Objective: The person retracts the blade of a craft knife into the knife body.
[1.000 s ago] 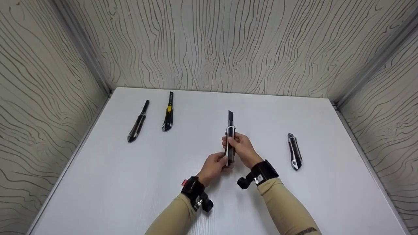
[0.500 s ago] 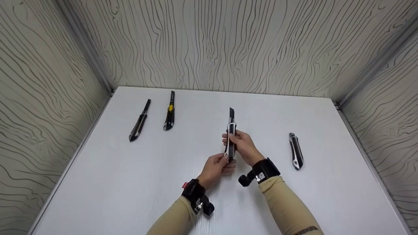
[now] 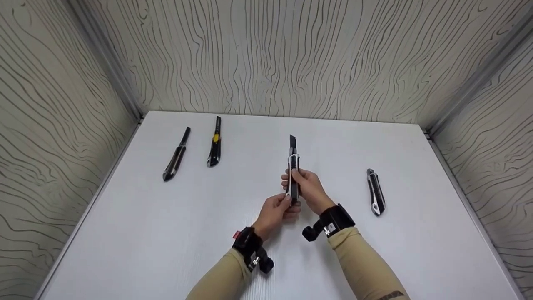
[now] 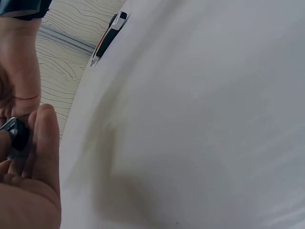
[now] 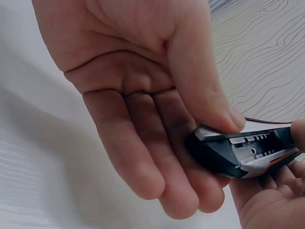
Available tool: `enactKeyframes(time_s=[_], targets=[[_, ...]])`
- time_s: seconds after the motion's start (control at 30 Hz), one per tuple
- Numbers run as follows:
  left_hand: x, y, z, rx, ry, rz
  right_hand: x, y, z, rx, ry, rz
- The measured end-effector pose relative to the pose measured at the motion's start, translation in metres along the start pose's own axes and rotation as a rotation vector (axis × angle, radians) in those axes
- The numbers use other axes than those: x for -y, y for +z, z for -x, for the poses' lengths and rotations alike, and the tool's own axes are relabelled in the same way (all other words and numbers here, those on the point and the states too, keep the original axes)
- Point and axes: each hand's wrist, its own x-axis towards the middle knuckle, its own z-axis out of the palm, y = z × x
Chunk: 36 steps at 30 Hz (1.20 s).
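In the head view a utility knife [image 3: 293,160] is held above the middle of the table, its dark blade [image 3: 292,141] extended and pointing away. My right hand [image 3: 311,189] grips the middle of the handle, thumb on top. Below it, my left hand [image 3: 273,213] pinches the butt end between thumb and fingers. From the right wrist view, the left hand [image 5: 147,100] has its thumb on the butt end of the knife [image 5: 252,151], with the other fingers loosely bent. The right hand [image 5: 279,198] shows at that view's right edge.
A closed-looking utility knife [image 3: 376,193] lies to the right on the white table [image 3: 166,233]. On the left lie a dark utility knife [image 3: 175,161] and another with a yellow slider [image 3: 216,138], both with blades out. Wood-patterned walls [image 3: 266,58] enclose the table's back and sides.
The held knife and the hands on it have moved slightly forward, away from the body. Both hands keep their hold. The other knives have not moved.
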Motion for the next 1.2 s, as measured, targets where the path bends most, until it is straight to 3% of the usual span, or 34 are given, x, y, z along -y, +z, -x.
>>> enactKeyframes(time_s=[0.5,1.2], targets=[[0.001,0.002,0.0,-0.019,-0.011,-0.001,-0.007,0.001,0.001,-0.035,-0.036,0.009],[0.002,0.002,0.001,-0.04,-0.02,0.006,-0.012,0.002,0.0,-0.015,-0.07,0.002]])
